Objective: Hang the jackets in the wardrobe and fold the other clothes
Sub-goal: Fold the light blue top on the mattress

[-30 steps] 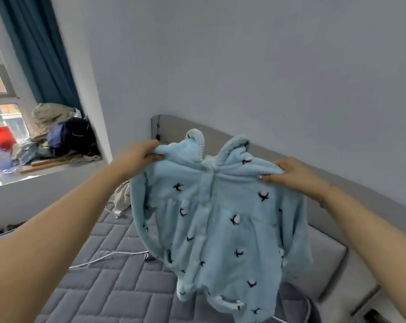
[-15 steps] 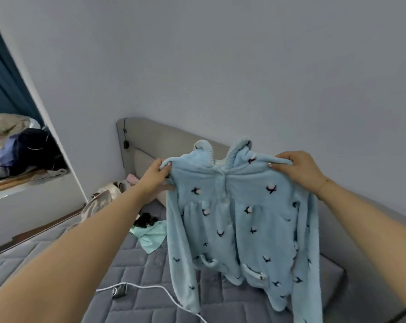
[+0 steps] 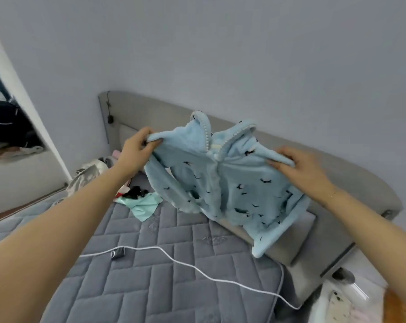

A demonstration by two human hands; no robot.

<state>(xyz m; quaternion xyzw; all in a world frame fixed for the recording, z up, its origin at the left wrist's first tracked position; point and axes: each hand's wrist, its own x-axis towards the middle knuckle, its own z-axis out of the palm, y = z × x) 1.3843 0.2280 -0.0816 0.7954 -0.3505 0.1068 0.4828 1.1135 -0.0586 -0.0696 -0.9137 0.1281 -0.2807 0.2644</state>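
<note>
- Two bare forearms are reaching in from the lower left and lower right corners of the frame, running up toward the middle.
- Below them, a grey quilted mattress (image 3: 150,271) is filling the lower half of the frame, with a white cable (image 3: 197,269) snaking across it toward the lower right and a small dark object (image 3: 118,253) sitting on the cable near its left end.
- In the lower right corner, some pale and orange items are showing, too blurred to name.
- In the middle of the frame, a light blue fleece jacket (image 3: 232,185) with small dark marks is hanging in the air above the mattress, its front facing the camera and its hood edges sticking up at the top; its lower right sleeve is drooping toward a grey cushion (image 3: 297,241) at the head of the bed.
- The left hand (image 3: 136,148) is pinching the jacket's left shoulder between curled fingers and thumb.
- The right hand (image 3: 297,166) is gripping the jacket's right shoulder, fingers curled over the fabric.
- Left of the jacket, a mint green cloth (image 3: 143,203) is lying on the mattress beside a small black item (image 3: 134,193), with a rumpled heap of pale clothes (image 3: 87,176) just behind.
- Farther back, a grey padded headboard (image 3: 146,115) is curving across the frame against a plain pale wall (image 3: 220,43).
- At the far left edge, dark bundled items (image 3: 8,127) are sitting on a ledge.
</note>
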